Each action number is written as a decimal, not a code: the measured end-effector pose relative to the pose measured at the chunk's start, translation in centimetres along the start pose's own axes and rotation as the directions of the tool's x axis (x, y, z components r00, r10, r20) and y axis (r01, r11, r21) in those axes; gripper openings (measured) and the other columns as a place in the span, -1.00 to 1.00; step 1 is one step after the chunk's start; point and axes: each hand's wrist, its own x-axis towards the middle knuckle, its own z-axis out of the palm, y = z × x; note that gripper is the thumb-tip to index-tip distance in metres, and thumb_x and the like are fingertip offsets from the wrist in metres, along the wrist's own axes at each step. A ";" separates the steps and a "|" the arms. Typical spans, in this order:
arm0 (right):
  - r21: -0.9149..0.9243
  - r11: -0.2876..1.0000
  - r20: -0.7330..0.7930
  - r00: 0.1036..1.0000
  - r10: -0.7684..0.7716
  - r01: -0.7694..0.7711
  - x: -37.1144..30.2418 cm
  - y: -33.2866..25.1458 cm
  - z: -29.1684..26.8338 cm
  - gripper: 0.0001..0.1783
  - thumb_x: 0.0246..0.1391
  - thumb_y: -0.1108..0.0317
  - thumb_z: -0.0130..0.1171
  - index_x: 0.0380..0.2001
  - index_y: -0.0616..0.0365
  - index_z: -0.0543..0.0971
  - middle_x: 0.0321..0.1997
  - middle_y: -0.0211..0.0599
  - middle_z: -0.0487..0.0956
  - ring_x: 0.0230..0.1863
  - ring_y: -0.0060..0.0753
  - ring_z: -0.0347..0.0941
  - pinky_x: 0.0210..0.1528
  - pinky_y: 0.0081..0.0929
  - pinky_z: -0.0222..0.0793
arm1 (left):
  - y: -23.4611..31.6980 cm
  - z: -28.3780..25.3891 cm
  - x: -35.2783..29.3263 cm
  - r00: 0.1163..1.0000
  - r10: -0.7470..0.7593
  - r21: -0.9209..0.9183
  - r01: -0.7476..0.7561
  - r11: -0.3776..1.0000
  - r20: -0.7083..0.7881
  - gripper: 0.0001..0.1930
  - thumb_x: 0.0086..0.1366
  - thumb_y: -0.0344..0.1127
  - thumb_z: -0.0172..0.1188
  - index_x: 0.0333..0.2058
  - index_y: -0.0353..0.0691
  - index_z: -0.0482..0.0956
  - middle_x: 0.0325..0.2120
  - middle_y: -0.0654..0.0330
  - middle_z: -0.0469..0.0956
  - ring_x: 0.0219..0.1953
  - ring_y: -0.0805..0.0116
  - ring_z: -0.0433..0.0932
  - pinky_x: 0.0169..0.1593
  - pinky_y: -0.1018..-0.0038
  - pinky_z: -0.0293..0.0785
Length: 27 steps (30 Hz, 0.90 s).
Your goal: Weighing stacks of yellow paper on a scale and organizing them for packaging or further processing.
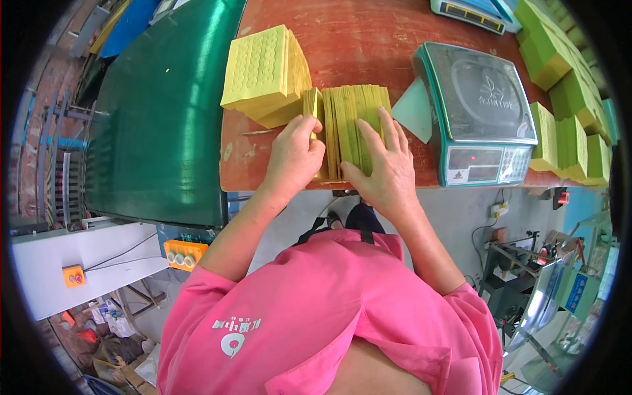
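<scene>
A row of yellow paper sheets point(359, 99) stands on edge at the front of the red table, with narrow gaps between some of its layers. At its left end, my left hand point(296, 153) is closed around a thin bundle of yellow paper point(314, 99), thumb uppermost. My right hand point(387, 155) rests on the row's right part, fingers stretched out and spread, the thumb against its near side. Left of the bundle sits a tall block of yellow paper point(257, 72), its top face marked with rows of curved embossing. The lower ends of the sheets are partly hidden by my hands.
Right of my hands is a teal weighing scale point(487, 105), with a pale green sheet point(415, 110) beside it. Several yellow-green paper blocks point(543, 138) are stacked farther right. A green conveyor-like surface point(158, 125) adjoins the red table point(336, 39) on the left.
</scene>
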 end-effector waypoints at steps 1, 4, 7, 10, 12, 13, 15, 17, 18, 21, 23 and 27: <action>0.009 1.000 0.000 1.000 0.000 0.000 0.0 0.1 0.0 -0.18 -0.23 0.13 0.40 0.19 0.02 0.39 0.39 0.03 0.14 0.33 0.31 0.10 0.21 0.14 0.18 | 0.6 0.0 0.2 1.000 0.003 0.000 -0.003 1.000 0.004 -0.85 0.12 -0.47 0.11 -0.30 -0.34 0.43 -0.35 -0.04 0.53 -0.35 0.01 0.53 -0.25 0.26 0.43; 0.012 1.000 -0.001 1.000 0.011 -0.011 0.0 0.1 0.1 -0.18 -0.23 0.13 0.40 0.18 0.03 0.40 0.39 0.03 0.14 0.32 0.31 0.11 0.20 0.14 0.20 | 2.2 0.0 0.4 0.992 -0.114 -0.015 0.115 0.993 0.046 -0.79 0.15 -0.39 0.23 -0.31 -0.35 0.43 -0.36 -0.02 0.51 -0.33 -0.01 0.50 -0.24 0.25 0.42; 0.027 1.000 0.001 1.000 0.016 -0.016 -0.1 0.1 0.1 -0.19 -0.23 0.14 0.40 0.18 0.03 0.40 0.39 0.04 0.14 0.32 0.31 0.11 0.20 0.13 0.22 | 1.9 0.4 0.3 1.000 0.001 0.079 -0.003 0.997 0.030 -0.72 0.16 -0.30 0.31 -0.31 -0.34 0.43 -0.32 0.00 0.51 -0.29 -0.01 0.50 -0.22 0.23 0.43; 0.033 0.999 -0.005 1.000 0.016 -0.016 -0.1 0.2 0.0 -0.19 -0.23 0.15 0.40 0.19 0.03 0.40 0.39 0.04 0.14 0.33 0.29 0.11 0.21 0.12 0.22 | 1.7 0.5 -0.4 1.000 0.005 0.025 -0.006 1.000 0.010 -0.72 0.15 -0.30 0.31 -0.27 -0.33 0.44 -0.25 -0.03 0.51 -0.21 -0.07 0.50 -0.16 0.21 0.45; 0.042 0.999 0.003 1.000 0.023 -0.023 -0.2 0.2 -0.2 -0.19 -0.22 0.16 0.39 0.19 0.05 0.40 0.40 0.04 0.13 0.33 0.30 0.11 0.23 0.09 0.21 | 1.1 0.8 -1.1 0.998 0.063 0.001 -0.063 0.998 -0.005 -0.63 0.17 -0.30 0.30 -0.09 -0.32 0.45 -0.12 -0.12 0.49 -0.05 -0.15 0.48 -0.03 0.20 0.45; 0.050 0.998 0.011 1.000 0.027 -0.027 -0.2 0.2 -0.3 -0.19 -0.22 0.17 0.39 0.19 0.06 0.40 0.40 0.04 0.12 0.33 0.30 0.11 0.25 0.06 0.21 | 1.1 0.9 -1.3 0.998 0.063 0.000 -0.063 0.998 -0.005 -0.63 0.17 -0.30 0.30 -0.09 -0.32 0.45 -0.12 -0.12 0.49 -0.05 -0.15 0.48 -0.03 0.20 0.45; 0.093 0.996 0.031 0.999 0.013 -0.016 -0.1 0.3 -0.4 -0.19 -0.19 0.19 0.38 0.20 0.07 0.37 0.40 0.05 0.12 0.34 0.29 0.11 0.27 0.04 0.20 | 1.1 1.3 -1.6 0.993 0.117 -0.008 -0.117 0.993 0.001 -0.44 0.22 -0.25 0.27 0.16 -0.29 0.32 0.01 -0.24 0.42 0.11 -0.17 0.41 0.10 0.23 0.40; 0.137 0.991 0.052 0.999 -0.006 -0.001 0.0 0.8 -0.6 -0.18 -0.17 0.21 0.38 0.22 0.08 0.35 0.40 0.05 0.12 0.34 0.28 0.11 0.28 0.01 0.20 | 0.5 1.3 -1.3 0.997 0.071 -0.073 -0.073 0.995 -0.027 -0.35 0.27 -0.17 0.23 0.22 -0.34 0.21 0.05 -0.23 0.40 0.08 -0.13 0.44 0.09 0.24 0.41; 0.235 0.972 0.033 0.999 -0.008 0.000 0.2 1.2 -0.8 -0.18 -0.13 0.26 0.35 0.25 0.08 0.31 0.40 0.04 0.12 0.35 0.23 0.12 0.27 -0.05 0.22 | 0.1 1.3 -1.1 0.998 0.026 -0.137 -0.033 0.990 -0.051 -0.27 0.31 -0.10 0.19 0.28 -0.40 0.09 0.10 -0.22 0.37 0.06 -0.08 0.47 0.08 0.25 0.41; 0.720 0.661 0.064 0.968 0.241 -0.212 0.3 3.6 -0.8 -0.20 0.03 0.39 0.25 0.33 0.09 0.17 0.40 -0.04 0.14 0.33 -0.01 0.20 0.21 -0.23 0.31 | -1.7 0.9 -0.4 0.960 -0.271 -0.514 0.266 0.816 0.068 -0.20 0.34 0.03 0.14 0.28 -0.50 0.05 0.10 -0.17 0.39 0.13 0.13 0.42 0.17 0.29 0.30; 0.853 0.420 0.152 0.918 0.367 -0.309 0.2 5.5 -1.1 -0.35 0.25 0.31 0.08 0.34 0.21 0.14 0.30 -0.16 0.30 0.18 -0.25 0.33 0.14 -0.38 0.34 | -3.0 0.8 -0.1 0.923 -0.375 -0.395 0.375 0.839 0.082 -0.25 0.33 0.08 0.14 0.19 -0.52 0.24 -0.01 -0.04 0.49 0.08 0.33 0.40 0.12 0.34 0.32; 0.826 0.293 0.372 0.856 0.359 -0.482 0.7 7.9 0.8 -0.43 0.35 0.09 -0.10 0.19 0.37 0.35 0.13 -0.18 0.47 0.14 -0.43 0.35 0.20 -0.48 0.23 | -2.1 1.4 0.7 0.840 -0.286 -0.665 0.540 0.516 0.460 -0.45 0.39 0.01 0.08 0.08 -0.41 0.45 0.02 0.15 0.49 0.04 0.49 0.39 0.12 0.51 0.29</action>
